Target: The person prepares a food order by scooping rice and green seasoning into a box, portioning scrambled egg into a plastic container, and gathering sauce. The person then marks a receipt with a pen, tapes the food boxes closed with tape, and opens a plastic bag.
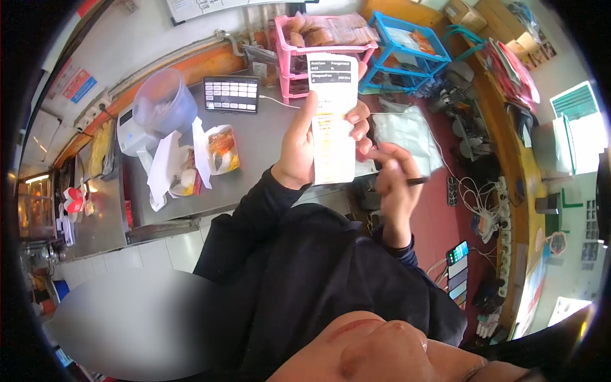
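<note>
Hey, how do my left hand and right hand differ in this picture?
Your left hand holds up a printed paper slip, while your right hand holds a dark, pen-like stick. The left hand looks fairly sharp; the right hand is blurred. The left hand sits higher in the picture than the right. Both come out of dark sleeves.

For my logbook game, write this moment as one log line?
left hand: holding paper slip; right hand: holding pen-like stick; counter: tablet, open boxes
</note>
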Tool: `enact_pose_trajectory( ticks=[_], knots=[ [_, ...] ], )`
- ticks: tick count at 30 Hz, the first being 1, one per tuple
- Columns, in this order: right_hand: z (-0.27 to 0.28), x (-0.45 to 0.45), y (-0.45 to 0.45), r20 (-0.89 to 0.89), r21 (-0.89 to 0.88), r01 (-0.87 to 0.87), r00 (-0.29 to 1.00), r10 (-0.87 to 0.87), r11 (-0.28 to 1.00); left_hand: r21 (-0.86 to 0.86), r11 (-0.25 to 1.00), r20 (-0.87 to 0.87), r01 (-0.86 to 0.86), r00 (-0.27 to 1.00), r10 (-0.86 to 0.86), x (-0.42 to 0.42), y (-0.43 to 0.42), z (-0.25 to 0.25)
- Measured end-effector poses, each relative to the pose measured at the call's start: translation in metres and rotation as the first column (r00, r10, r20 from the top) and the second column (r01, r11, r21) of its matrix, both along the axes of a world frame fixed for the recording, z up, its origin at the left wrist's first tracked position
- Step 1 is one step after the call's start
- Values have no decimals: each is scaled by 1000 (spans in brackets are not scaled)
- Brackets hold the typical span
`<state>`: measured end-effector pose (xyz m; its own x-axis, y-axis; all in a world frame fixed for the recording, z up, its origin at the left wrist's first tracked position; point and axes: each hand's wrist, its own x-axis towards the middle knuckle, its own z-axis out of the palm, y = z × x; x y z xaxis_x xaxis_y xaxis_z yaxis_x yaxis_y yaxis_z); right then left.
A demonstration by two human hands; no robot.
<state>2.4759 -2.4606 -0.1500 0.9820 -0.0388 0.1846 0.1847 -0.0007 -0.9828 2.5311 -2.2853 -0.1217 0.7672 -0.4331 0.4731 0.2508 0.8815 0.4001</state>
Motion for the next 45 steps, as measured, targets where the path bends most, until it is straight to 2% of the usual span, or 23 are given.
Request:
enact_pose_trajectory(
  ticks=[2,4,6,8,12,13,16,17,18,20,26,32,33,37,40,45],
  knots=[
    [-7,14,-17,167,300,-177,977,131,937,-1,1000,11,-14,1000,14,-2,-1,3],
    [1,22,-37,253,221,-169,961,111,960,10,999,7,-49,999,49,-5,-2,6],
    [8,24,-46,299,240,-229,942,153,943,41,997,15,-62,998,61,-7,-1,10],
    [20,20,-48,315,352,-355,916,248,866,53,997,15,-56,998,55,-9,-2,12],
    [29,11,-28,398,215,-211,910,112,954,39,999,-1,-38,999,38,-12,-7,12],
    [45,5,-16,406,176,-254,899,165,951,37,999,-6,-40,999,40,-12,-8,12],
    [48,-4,8,363,125,-193,922,136,973,113,988,-12,-109,994,111,-17,-9,16],
    [46,-2,16,405,128,-207,903,139,970,120,987,-15,-110,994,112,-17,-9,15],
    [33,6,16,487,-6,-117,867,105,993,128,986,-18,-111,993,114,-17,-9,15],
    [43,11,18,566,-189,-44,812,145,981,136,984,-16,-118,992,122,-17,-8,14],
    [39,9,23,565,-213,-13,814,134,977,82,986,-21,-145,989,148,-18,-4,10],
    [43,5,22,530,-51,-76,843,92,996,31,997,-53,-66,996,68,-20,-1,7],
    [53,6,23,569,-63,-99,814,117,993,19,998,-58,-53,997,54,-20,-1,6],
    [51,4,22,483,-130,-70,867,125,989,32,998,-8,-58,998,58,-16,1,3],
    [50,2,20,419,-258,-142,875,243,956,101,982,-78,-160,983,168,-24,-2,14],
    [43,5,27,502,-311,0,849,164,951,41,996,-52,-81,995,83,-21,-2,4]
  ],
)
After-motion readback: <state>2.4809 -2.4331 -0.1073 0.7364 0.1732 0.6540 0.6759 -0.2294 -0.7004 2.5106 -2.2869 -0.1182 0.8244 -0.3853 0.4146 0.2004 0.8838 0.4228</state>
